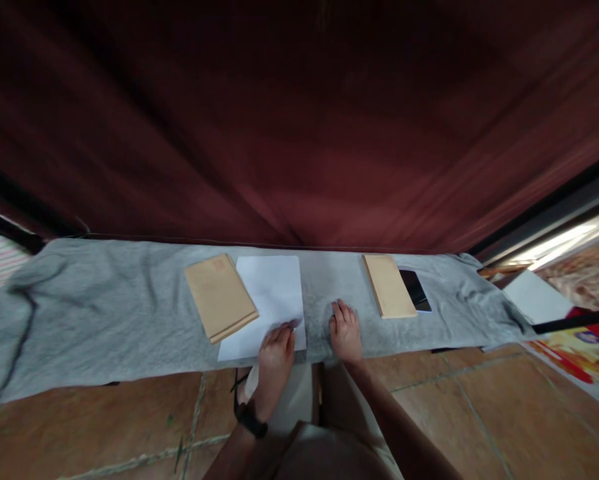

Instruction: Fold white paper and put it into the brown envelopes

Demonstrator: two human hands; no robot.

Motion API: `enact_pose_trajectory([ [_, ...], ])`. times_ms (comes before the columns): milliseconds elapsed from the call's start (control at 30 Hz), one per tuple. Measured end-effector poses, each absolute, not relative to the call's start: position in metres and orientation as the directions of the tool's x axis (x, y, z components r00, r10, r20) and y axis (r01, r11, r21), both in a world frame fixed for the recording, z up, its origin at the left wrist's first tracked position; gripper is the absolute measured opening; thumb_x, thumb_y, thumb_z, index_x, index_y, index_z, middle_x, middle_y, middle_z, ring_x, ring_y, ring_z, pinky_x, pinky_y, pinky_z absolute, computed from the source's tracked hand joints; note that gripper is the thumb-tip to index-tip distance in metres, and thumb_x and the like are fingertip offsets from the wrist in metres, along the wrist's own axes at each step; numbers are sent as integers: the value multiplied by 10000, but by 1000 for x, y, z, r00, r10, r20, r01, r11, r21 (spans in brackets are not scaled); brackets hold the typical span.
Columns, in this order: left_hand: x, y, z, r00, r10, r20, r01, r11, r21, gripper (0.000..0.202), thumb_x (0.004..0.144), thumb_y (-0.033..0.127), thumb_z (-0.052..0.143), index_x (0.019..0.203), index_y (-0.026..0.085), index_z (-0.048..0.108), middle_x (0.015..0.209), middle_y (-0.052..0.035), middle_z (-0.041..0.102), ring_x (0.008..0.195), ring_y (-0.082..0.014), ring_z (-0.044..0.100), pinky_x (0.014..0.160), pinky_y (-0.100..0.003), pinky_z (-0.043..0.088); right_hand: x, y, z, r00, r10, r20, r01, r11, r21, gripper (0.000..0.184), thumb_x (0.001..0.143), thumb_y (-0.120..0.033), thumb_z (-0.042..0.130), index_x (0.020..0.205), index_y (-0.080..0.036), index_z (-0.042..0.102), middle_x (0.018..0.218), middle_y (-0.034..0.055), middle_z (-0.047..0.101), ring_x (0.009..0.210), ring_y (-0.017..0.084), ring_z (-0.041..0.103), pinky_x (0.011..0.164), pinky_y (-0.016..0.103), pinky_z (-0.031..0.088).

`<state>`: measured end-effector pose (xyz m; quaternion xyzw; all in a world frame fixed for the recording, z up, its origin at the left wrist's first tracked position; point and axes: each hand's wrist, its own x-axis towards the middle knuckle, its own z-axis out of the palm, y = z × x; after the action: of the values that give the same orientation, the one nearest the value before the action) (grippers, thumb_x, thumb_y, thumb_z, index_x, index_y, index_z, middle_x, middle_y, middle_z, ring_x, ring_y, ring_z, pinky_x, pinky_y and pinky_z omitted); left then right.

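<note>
A white sheet of paper (pixel 271 293) lies on a grey cloth (pixel 104 313) that covers a long narrow table. My left hand (pixel 275 353) rests on the sheet's near right corner, fingers together and stretched flat. My right hand (pixel 345 330) lies flat on the bare cloth just right of the sheet, fingers out, holding nothing. A stack of brown envelopes (pixel 219 297) sits at the sheet's left edge, overlapping it. Further right lies a second brown stack (pixel 388 285).
A dark phone (pixel 415 290) lies beside the right brown stack. A dark red curtain (pixel 299 133) hangs close behind the table. Terracotta floor tiles (pixel 104 427) show below. White paper (pixel 537 297) and colourful printed material (pixel 579 353) lie at the right.
</note>
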<state>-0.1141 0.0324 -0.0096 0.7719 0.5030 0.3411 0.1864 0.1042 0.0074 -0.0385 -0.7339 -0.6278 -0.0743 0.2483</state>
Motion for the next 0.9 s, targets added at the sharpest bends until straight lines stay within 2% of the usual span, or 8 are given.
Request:
enact_pose_trajectory([
  [167, -117, 30, -4, 121, 957, 262, 576, -283, 767, 336, 972, 400, 469, 968, 174, 716, 937, -116, 744, 860, -262, 685, 803, -409, 535, 104, 6, -35, 196, 887, 418, 941, -50, -334, 453, 975, -164, 392, 1400, -164, 548, 1438, 147, 558, 1345, 272, 470, 1138, 504, 368],
  [233, -117, 31, 1, 54, 972, 227, 520, -221, 825, 322, 940, 448, 521, 861, 189, 695, 828, -73, 712, 773, -225, 647, 748, -360, 517, 104, 5, -34, 190, 888, 420, 936, -34, -350, 450, 972, -160, 393, 1393, -165, 551, 1442, 147, 554, 1347, 268, 472, 1151, 509, 354],
  [367, -117, 38, 11, -181, 977, 115, 307, -55, 950, 367, 866, 514, 610, 685, 200, 557, 623, 33, 539, 605, -135, 494, 611, -257, 443, 104, 3, -33, 188, 887, 422, 928, -19, -373, 445, 969, -158, 404, 1391, -164, 543, 1440, 145, 552, 1342, 267, 476, 1161, 508, 340],
  [500, -119, 40, 21, -315, 946, 81, 136, -39, 990, 372, 849, 531, 634, 710, 204, 525, 669, 40, 535, 650, -126, 494, 633, -241, 445, 103, 2, -33, 186, 892, 413, 923, -14, -385, 435, 972, -162, 408, 1382, -148, 550, 1433, 153, 555, 1333, 272, 480, 1163, 499, 341],
  [633, -114, 26, 27, -226, 959, 172, 240, -116, 964, 336, 909, 492, 595, 737, 208, 538, 675, 34, 537, 661, -129, 509, 650, -236, 453, 103, 3, -32, 190, 890, 414, 910, -1, -416, 415, 979, -169, 399, 1348, -130, 585, 1407, 157, 579, 1317, 276, 493, 1159, 500, 351],
  [733, -106, 13, 28, -73, 969, 235, 382, -190, 904, 293, 957, 464, 544, 854, 200, 620, 759, -6, 633, 726, -155, 594, 714, -263, 490, 105, 3, -31, 189, 891, 412, 869, 44, -494, 398, 982, -185, 399, 1306, -163, 629, 1360, 133, 624, 1282, 263, 534, 1134, 488, 390],
  [833, -95, 7, 28, 63, 960, 274, 467, -271, 842, 291, 994, 428, 489, 990, 199, 669, 882, -55, 711, 826, -190, 669, 791, -305, 527, 108, 4, -28, 224, 899, 377, 760, 81, -645, 385, 995, -258, 401, 1269, -194, 664, 1303, 117, 672, 1234, 259, 591, 1096, 485, 436],
  [900, -88, 5, 28, 144, 938, 316, 496, -345, 797, 275, 1008, 380, 473, 1016, 203, 683, 919, -71, 732, 871, -204, 693, 827, -328, 544, 109, 4, -24, 306, 902, 306, 604, 65, -794, 399, 1007, -354, 401, 1239, -193, 682, 1251, 121, 704, 1179, 261, 637, 1060, 481, 475],
])
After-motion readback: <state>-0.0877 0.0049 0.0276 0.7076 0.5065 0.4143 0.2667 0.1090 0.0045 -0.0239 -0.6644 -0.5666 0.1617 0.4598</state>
